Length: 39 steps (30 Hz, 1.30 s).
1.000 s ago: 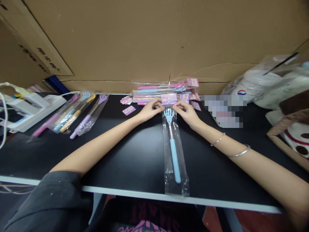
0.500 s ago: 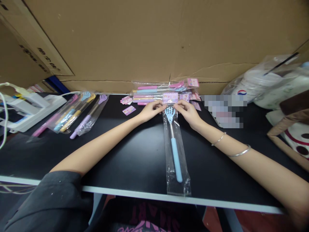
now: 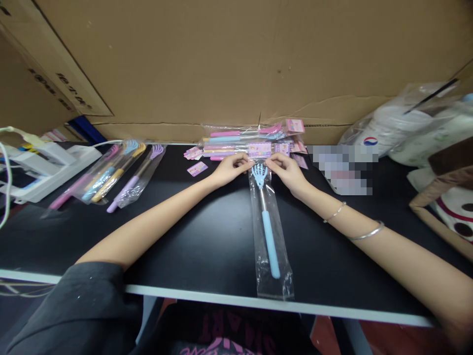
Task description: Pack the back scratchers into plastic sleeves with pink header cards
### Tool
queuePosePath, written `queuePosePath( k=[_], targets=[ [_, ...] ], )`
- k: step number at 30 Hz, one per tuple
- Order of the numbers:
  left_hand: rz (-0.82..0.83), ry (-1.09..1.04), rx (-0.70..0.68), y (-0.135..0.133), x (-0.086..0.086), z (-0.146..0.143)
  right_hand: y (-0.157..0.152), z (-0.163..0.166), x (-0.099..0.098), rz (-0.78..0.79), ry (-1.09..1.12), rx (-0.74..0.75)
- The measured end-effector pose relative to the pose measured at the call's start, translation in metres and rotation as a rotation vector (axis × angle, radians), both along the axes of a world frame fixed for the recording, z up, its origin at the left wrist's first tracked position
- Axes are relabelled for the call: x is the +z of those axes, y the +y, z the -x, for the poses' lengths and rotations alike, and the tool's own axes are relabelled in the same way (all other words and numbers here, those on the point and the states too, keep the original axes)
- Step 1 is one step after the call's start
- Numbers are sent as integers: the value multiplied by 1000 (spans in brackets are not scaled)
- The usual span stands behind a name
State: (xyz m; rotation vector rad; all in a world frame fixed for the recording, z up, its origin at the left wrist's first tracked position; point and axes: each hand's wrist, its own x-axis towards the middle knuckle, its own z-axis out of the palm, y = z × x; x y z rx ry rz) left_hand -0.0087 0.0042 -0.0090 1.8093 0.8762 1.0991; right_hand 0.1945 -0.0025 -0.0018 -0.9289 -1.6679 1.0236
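Note:
A light blue back scratcher [image 3: 271, 244] lies in a clear plastic bag [image 3: 275, 291] on the black table, its claw end pointing away from me. My left hand [image 3: 232, 168] pinches the bag's far end on the left. On the right side of the same end, my right hand [image 3: 286, 170] pinches it too, thumb and forefinger together. A pink-purple printed card [image 3: 259, 150] shows just beyond my fingertips, at the top of the bag. Whether the fingertips grip the card as well as the plastic, I cannot tell.
Beyond my hands lies a pile of bagged back scratchers [image 3: 225, 134] with header cards. Loose cards [image 3: 197, 169] lie left of it. Several more bagged scratchers [image 3: 129, 185] lie left, beside a white power strip [image 3: 61, 172]. A bagged cup [image 3: 391, 128] and a brown-handled bag [image 3: 447, 182] stand right.
Almost nothing differs. Both hands keep their pinch at the bag's far end, and the card there has shifted very slightly left.

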Motion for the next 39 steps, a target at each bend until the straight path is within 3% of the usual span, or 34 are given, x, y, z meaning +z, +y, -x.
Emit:
queuePosePath(
  k=[31,39],
  targets=[
    [-44,5,-53,2,0,0,0,0,0,16,-38,29],
    [-35,93,104,-2,-2,-2,0,-1,0,-17,-24,21]
  ],
)
